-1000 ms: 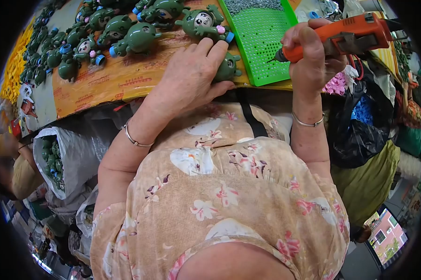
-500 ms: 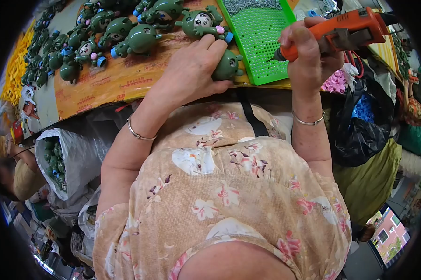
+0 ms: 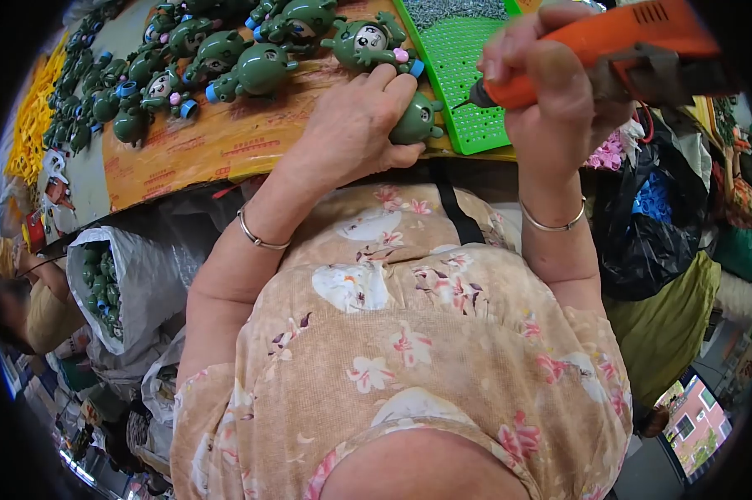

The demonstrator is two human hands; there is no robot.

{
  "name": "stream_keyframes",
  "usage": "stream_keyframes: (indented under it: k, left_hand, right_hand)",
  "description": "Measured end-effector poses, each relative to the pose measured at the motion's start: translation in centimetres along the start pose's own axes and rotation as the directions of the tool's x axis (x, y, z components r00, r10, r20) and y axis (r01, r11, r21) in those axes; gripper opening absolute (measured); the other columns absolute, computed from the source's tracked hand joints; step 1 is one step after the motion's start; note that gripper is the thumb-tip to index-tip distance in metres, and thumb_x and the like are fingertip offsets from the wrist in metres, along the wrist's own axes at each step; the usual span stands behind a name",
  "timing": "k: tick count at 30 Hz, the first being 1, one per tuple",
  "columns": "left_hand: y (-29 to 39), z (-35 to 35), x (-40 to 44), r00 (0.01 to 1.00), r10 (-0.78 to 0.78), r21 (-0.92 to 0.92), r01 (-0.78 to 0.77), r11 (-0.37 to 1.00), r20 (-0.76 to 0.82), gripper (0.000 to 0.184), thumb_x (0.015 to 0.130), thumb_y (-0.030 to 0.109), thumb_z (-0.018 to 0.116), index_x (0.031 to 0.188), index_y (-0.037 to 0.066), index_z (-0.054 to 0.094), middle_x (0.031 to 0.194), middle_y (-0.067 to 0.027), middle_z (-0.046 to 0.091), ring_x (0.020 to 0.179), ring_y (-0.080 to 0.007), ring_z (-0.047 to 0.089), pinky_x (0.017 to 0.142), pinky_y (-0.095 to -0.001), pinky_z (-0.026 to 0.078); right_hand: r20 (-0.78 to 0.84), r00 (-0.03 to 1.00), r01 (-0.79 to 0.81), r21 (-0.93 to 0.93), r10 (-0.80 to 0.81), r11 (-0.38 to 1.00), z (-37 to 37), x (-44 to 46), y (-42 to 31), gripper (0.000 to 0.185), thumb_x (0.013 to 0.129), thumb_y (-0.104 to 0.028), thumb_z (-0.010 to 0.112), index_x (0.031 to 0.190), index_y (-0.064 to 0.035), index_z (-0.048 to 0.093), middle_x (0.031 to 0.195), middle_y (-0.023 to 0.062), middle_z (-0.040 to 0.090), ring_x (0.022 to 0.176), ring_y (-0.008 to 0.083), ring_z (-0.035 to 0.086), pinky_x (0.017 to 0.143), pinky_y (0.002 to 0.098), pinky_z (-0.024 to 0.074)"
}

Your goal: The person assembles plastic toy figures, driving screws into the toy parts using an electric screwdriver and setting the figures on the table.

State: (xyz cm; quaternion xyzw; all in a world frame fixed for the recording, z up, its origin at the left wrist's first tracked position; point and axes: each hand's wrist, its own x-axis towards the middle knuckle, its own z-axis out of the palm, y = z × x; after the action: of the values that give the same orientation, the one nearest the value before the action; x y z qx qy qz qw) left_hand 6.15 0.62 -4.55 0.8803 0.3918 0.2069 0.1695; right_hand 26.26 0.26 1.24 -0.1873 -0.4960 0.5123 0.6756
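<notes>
My left hand (image 3: 355,125) is closed round a green toy figure (image 3: 418,119) at the table's front edge; the toy's round, eared end sticks out to the right of the fingers. My right hand (image 3: 551,92) grips an orange electric screwdriver (image 3: 618,50), its dark tip pointing left over the green perforated tray (image 3: 468,83). Small grey metal pieces (image 3: 459,12) lie at the tray's far end. Another green figure with a white face (image 3: 368,42) lies just beyond my left hand.
Several green figures (image 3: 263,68) cover the back left of the table (image 3: 184,167). Yellow pieces (image 3: 34,125) are at the far left. A white sack of green parts (image 3: 142,283) hangs lower left, a black bag (image 3: 651,242) at right. Another person's arm (image 3: 51,304) shows at left.
My right hand has brought the orange screwdriver left and closer to the camera, its tip now farther over the tray. My left hand keeps its hold on the toy.
</notes>
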Motion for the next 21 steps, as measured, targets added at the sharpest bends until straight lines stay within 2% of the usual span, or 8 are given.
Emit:
stream_keyframes:
  k: [4,5,7,8,10,13,17,21]
  left_hand:
    - [-0.2,0.2,-0.1,1.0,0.009,-0.026,-0.01,1.0,-0.026,0.058,0.067,0.021,0.086,0.115,0.005,0.057,0.104,-0.0139,0.059,0.097,-0.0374,0.065,0.078,-0.0459,0.053]
    - [-0.2,0.3,-0.1,0.999,0.011,-0.035,-0.012,0.999,-0.033,0.058,0.067,0.02,0.086,0.115,0.005,0.057,0.104,-0.0138,0.059,0.097,-0.0374,0.064,0.078,-0.0461,0.053]
    - [-0.1,0.0,0.0,1.0,-0.006,-0.027,0.006,1.0,0.004,0.059,0.067,0.019,0.085,0.117,0.005,0.057,0.105,-0.0137,0.059,0.098,-0.0373,0.064,0.079,-0.0465,0.053]
    - [0.0,-0.1,0.0,1.0,-0.014,-0.023,0.015,1.0,0.022,0.06,0.067,0.018,0.085,0.118,0.006,0.057,0.106,-0.0136,0.06,0.099,-0.0372,0.064,0.079,-0.0466,0.053]
    - [0.0,-0.1,-0.1,1.0,-0.021,-0.037,0.022,0.999,0.023,0.061,0.067,0.017,0.085,0.12,0.006,0.057,0.107,-0.0137,0.06,0.1,-0.0373,0.064,0.08,-0.0468,0.053]
    - [0.1,-0.1,0.0,1.0,-0.024,-0.053,0.025,0.998,0.02,0.063,0.067,0.016,0.084,0.122,0.006,0.056,0.107,-0.0138,0.06,0.101,-0.0379,0.063,0.081,-0.0471,0.052]
    - [-0.1,0.1,-0.2,1.0,-0.002,-0.048,0.002,0.999,0.002,0.065,0.067,0.016,0.084,0.125,0.006,0.056,0.107,-0.014,0.061,0.102,-0.039,0.063,0.082,-0.0476,0.052]
    - [-0.5,0.4,-0.2,0.997,0.069,-0.035,-0.071,0.997,-0.045,0.057,0.066,0.024,0.086,0.107,0.005,0.052,0.103,-0.0149,0.057,0.095,-0.0364,0.064,0.077,-0.0469,0.052]
  right_hand:
    - [-0.216,0.975,-0.026,0.155,0.059,0.988,2.2,0.6,1.2,0.046,0.089,-0.011,0.078,0.127,-0.0064,0.052,0.092,0.0064,0.062,0.072,0.016,0.058,0.065,0.033,0.0495]
    - [-0.173,0.984,0.05,0.03,-0.045,0.998,2.2,0.8,1.5,0.045,0.088,-0.008,0.078,0.126,-0.0063,0.054,0.094,0.006,0.062,0.073,0.0162,0.059,0.067,0.0331,0.0503]
    - [-0.185,0.982,0.048,0.098,-0.03,0.994,2.4,0.9,1.6,0.043,0.087,-0.003,0.078,0.124,-0.0055,0.056,0.095,0.0055,0.063,0.076,0.016,0.06,0.068,0.0325,0.0519]
    - [-0.229,0.969,-0.024,0.288,0.093,0.957,2.7,1.0,1.2,0.042,0.086,0.0,0.078,0.123,-0.005,0.058,0.096,0.0054,0.063,0.077,0.0156,0.061,0.069,0.0319,0.0526]
    - [-0.24,0.966,-0.017,0.3,0.093,0.954,2.3,0.8,1.9,0.042,0.084,0.006,0.077,0.121,-0.0039,0.059,0.097,0.0052,0.063,0.078,0.0147,0.061,0.069,0.03,0.0531]
    - [-0.133,0.98,0.137,-0.068,-0.145,0.988,0.7,0.3,4.2,0.04,0.085,0.01,0.076,0.119,-0.0026,0.06,0.097,0.005,0.063,0.076,0.0129,0.061,0.069,0.0268,0.0524]
    - [-0.123,0.989,0.061,-0.125,-0.076,0.99,0.8,0.2,4.2,0.035,0.088,0.009,0.073,0.118,-0.002,0.058,0.096,0.0044,0.062,0.075,0.0107,0.059,0.07,0.0252,0.0512]
    - [-0.151,0.988,-0.074,-0.325,0.025,0.943,1.7,0.0,3.2,0.035,0.088,0.011,0.072,0.116,-0.0041,0.056,0.095,0.004,0.06,0.079,0.0102,0.059,0.072,0.0277,0.0512]
